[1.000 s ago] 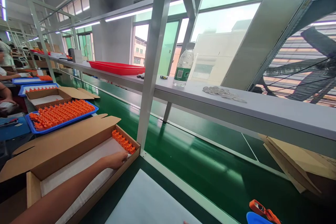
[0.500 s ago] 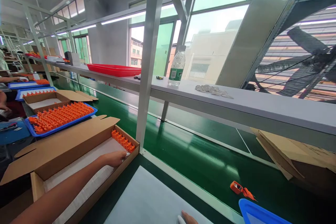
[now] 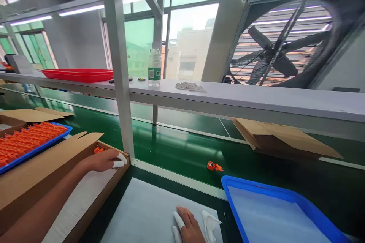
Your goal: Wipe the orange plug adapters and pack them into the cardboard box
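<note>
My left hand (image 3: 107,160), with white covers on some fingertips, is over the far right end of an open cardboard box (image 3: 94,197). Its fingers are apart and nothing shows between them. Orange parts (image 3: 99,149) stand in the box just behind that hand, partly hidden by it. My right hand (image 3: 188,226), also with white finger covers, lies with fingers spread on a pale sheet (image 3: 142,205). A crumpled white tissue (image 3: 210,226) is beside its right edge.
A blue tray (image 3: 265,188) sits at the right, a filled one (image 3: 67,132) at the left. An orange piece (image 3: 211,166) lies on the green surface. Near the box stands a metal post (image 3: 118,64); the shelf (image 3: 242,98) holds a bottle (image 3: 154,69) and red trays (image 3: 78,76).
The view has turned right, bringing my right hand and the blue tray further into sight. My left hand has lifted from the orange parts, and its fingers have opened.
</note>
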Tool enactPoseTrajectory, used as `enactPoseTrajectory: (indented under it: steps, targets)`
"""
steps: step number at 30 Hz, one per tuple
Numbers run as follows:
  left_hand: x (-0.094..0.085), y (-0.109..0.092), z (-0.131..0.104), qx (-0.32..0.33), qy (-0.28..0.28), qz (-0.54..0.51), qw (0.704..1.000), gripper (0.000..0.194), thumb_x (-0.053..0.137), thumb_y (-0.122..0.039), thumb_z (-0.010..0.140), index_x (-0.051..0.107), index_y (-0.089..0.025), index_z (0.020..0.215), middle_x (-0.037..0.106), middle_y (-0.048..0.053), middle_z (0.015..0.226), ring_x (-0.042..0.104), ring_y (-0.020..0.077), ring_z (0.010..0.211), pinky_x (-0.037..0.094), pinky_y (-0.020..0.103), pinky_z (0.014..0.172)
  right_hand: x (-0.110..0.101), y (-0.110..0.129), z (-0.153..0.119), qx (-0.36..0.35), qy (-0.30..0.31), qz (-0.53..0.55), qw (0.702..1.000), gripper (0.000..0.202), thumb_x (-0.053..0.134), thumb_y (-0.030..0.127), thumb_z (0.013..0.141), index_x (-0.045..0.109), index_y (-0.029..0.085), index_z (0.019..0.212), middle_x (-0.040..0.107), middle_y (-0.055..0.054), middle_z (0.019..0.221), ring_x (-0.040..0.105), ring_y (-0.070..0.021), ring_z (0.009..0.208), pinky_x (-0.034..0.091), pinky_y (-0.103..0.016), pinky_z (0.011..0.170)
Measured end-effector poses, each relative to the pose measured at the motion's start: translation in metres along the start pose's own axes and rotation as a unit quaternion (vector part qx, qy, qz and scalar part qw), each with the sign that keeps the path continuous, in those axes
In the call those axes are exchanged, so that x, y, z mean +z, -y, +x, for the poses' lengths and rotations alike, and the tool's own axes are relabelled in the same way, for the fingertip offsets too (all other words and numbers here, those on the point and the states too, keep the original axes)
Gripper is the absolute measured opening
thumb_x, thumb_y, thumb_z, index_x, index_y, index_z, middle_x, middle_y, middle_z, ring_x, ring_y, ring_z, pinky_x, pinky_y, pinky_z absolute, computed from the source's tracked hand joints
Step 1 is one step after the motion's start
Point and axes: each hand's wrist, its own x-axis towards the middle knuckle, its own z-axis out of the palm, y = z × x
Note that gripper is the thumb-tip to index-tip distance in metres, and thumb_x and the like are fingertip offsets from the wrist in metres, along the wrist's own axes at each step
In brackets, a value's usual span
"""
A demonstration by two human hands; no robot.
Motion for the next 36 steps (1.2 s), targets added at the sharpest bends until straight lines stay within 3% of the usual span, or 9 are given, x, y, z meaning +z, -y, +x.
enactPoseTrajectory:
  steps: [5,12,15,19,22,26,29,33,36]
  targets:
    - [0.031,-0.047,0.058,0.084,0.032,-0.045,0.995,0.029,0.062,-0.047,0.083,0.074,-0.027,0.101,0.073,0.006,0.106,0.067,0.0292,0.100,0.049,0.032,0.085,-0.015,0.013,-0.005,0.061,0.092,0.019,0.994,0.051,0.066,0.010,0.081,0.068,0.023,0.129,0.052,-0.008,0.152,0.049,-0.0354,0.139,0.050,-0.053,0.109]
    - [0.136,-0.123,0.161,0.193,0.027,-0.046,0.980,0.037,0.062,-0.035,0.084,0.069,-0.022,0.117,0.070,0.010,0.107,0.066,0.0284,0.098,0.050,0.035,0.088,-0.014,0.018,-0.006,0.078,0.091,0.083,0.989,0.057,0.075,0.011,0.074,0.067,0.022,0.130,0.049,-0.008,0.154,0.044,-0.0371,0.141,0.044,-0.057,0.114]
    - [0.178,-0.156,0.196,0.228,0.016,-0.069,0.971,0.054,0.063,-0.026,0.084,0.058,-0.018,0.136,0.063,0.014,0.130,0.065,0.0275,0.108,0.051,0.036,0.094,-0.019,0.020,-0.001,0.110,0.125,0.095,0.981,0.070,0.078,0.006,0.069,0.064,0.022,0.135,0.047,-0.009,0.155,0.042,-0.0382,0.142,0.040,-0.059,0.116]
    - [0.226,-0.198,0.235,0.236,-0.031,-0.119,0.964,0.072,0.067,-0.022,0.085,0.040,-0.016,0.152,0.036,0.018,0.159,0.045,0.0308,0.140,0.038,0.041,0.115,-0.021,0.021,0.005,0.195,0.147,0.119,0.962,0.070,0.056,0.004,0.082,0.049,0.025,0.149,0.046,-0.007,0.156,0.045,-0.0331,0.142,0.039,-0.054,0.118]
    - [0.251,-0.220,0.259,0.206,-0.068,-0.158,0.963,0.066,0.069,-0.029,0.090,0.043,-0.017,0.149,0.039,0.017,0.157,0.044,0.0340,0.140,0.036,0.054,0.115,-0.012,0.014,0.006,0.246,0.144,0.137,0.949,0.069,0.041,0.002,0.083,0.053,0.030,0.146,0.049,-0.001,0.155,0.047,-0.0296,0.141,0.039,-0.048,0.119]
    - [0.264,-0.227,0.279,0.157,-0.099,-0.203,0.962,0.042,0.065,-0.035,0.096,0.057,-0.019,0.134,0.056,0.012,0.141,0.055,0.0302,0.127,0.045,0.056,0.107,0.004,0.002,0.002,0.237,0.127,0.171,0.948,0.073,0.044,0.003,0.079,0.053,0.034,0.146,0.049,0.003,0.155,0.045,-0.0290,0.142,0.036,-0.043,0.122]
    - [0.259,-0.223,0.278,0.133,-0.104,-0.241,0.956,0.031,0.064,-0.035,0.097,0.063,-0.017,0.122,0.064,0.010,0.127,0.063,0.0252,0.113,0.052,0.050,0.099,0.004,0.002,0.002,0.232,0.125,0.172,0.949,0.069,0.043,0.005,0.084,0.051,0.032,0.147,0.049,0.000,0.155,0.047,-0.0328,0.141,0.038,-0.052,0.120]
    - [0.239,-0.216,0.243,0.109,-0.105,-0.310,0.939,0.036,0.073,-0.033,0.088,0.064,-0.018,0.120,0.071,0.007,0.109,0.070,0.0217,0.096,0.055,0.039,0.089,-0.010,0.010,0.004,0.223,0.133,0.158,0.953,0.065,0.042,0.004,0.088,0.050,0.027,0.148,0.049,-0.006,0.154,0.049,-0.0358,0.139,0.044,-0.061,0.113]
    - [0.223,-0.205,0.194,0.096,-0.089,-0.361,0.923,0.046,0.076,-0.035,0.081,0.063,-0.023,0.124,0.075,0.005,0.104,0.072,0.0210,0.090,0.056,0.033,0.082,-0.018,0.012,0.000,0.132,0.139,0.128,0.973,0.064,0.055,0.000,0.081,0.060,0.026,0.140,0.048,-0.005,0.155,0.045,-0.0359,0.142,0.046,-0.056,0.114]
